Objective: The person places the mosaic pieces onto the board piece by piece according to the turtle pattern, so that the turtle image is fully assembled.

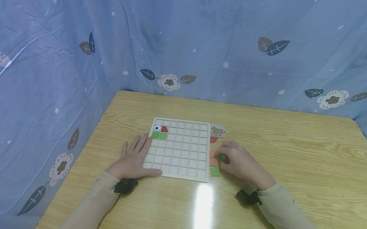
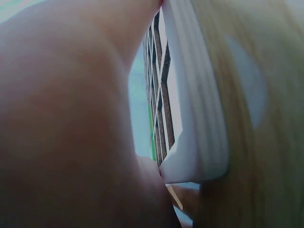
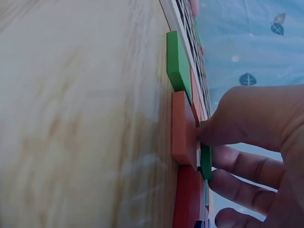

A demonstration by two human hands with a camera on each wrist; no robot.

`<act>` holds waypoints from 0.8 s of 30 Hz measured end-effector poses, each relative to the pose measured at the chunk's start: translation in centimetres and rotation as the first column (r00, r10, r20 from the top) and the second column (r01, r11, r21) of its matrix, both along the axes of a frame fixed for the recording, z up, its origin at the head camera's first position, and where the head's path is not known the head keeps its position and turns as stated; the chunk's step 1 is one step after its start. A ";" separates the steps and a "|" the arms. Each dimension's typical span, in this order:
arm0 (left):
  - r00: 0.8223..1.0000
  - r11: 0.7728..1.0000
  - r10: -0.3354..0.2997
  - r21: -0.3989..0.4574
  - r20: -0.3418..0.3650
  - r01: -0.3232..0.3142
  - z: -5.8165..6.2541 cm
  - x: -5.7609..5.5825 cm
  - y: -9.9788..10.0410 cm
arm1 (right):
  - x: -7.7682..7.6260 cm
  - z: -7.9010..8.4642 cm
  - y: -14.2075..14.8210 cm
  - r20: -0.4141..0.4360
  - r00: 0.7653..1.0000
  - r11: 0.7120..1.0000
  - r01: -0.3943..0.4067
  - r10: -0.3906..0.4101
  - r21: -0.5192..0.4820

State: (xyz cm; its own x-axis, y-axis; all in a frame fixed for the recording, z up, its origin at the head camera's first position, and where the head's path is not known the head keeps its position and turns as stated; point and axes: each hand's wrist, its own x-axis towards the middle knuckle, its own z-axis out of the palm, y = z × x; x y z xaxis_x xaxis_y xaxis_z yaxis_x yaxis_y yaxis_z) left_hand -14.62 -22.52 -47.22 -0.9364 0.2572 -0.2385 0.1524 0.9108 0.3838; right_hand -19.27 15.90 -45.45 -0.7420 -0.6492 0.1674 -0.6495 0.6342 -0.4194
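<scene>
A white grid board lies on the wooden table. Spread fingers of my left hand rest along its left side, with the thumb at the front edge. In the board's upper left cells sit an eye tile, a red rounded tile and two green square tiles. Just right of the board, my right hand pinches a green tile between thumb and fingers, close over the loose pieces. Beside it are orange tiles, a green square tile and a red piece.
A small picture card lies at the board's upper right corner, above a red rounded piece. Blue patterned cloth hangs behind and to the left of the table. Each wrist wears a black camera.
</scene>
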 end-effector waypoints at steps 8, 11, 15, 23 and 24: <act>1.000 1.000 0.001 0.001 0.000 -0.001 0.2 0.1 -0.1 | 0.2 0.7 -0.9 -0.026 0.999 0.997 -0.047 0.045 -0.059; 1.000 1.000 0.001 0.005 0.000 -0.001 0.3 0.2 0.0 | 0.3 1.1 -1.5 -0.021 0.999 0.998 -0.047 0.046 -0.052; 1.000 1.000 0.000 0.005 0.000 0.000 0.3 0.1 0.0 | 0.0 1.5 -2.7 -0.008 0.998 0.996 -0.069 0.069 -0.047; 1.000 1.000 -0.001 -0.008 0.000 0.001 0.0 0.0 0.0 | -1.2 2.2 -6.8 0.039 0.994 0.992 -0.101 0.104 -0.075; 1.000 1.000 -0.001 -0.004 0.003 0.001 0.0 0.0 0.0 | -1.3 2.2 -7.4 0.054 0.993 0.992 -0.099 0.103 -0.078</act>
State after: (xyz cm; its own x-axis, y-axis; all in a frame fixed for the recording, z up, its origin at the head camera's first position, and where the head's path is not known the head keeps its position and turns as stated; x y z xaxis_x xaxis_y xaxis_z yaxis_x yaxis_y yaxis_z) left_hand -14.63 -22.49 -47.18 -0.9355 0.2570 -0.2424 0.1520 0.9122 0.3804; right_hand -20.59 8.52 -43.25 -0.6830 -0.7086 0.1770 -0.6820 0.5320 -0.5019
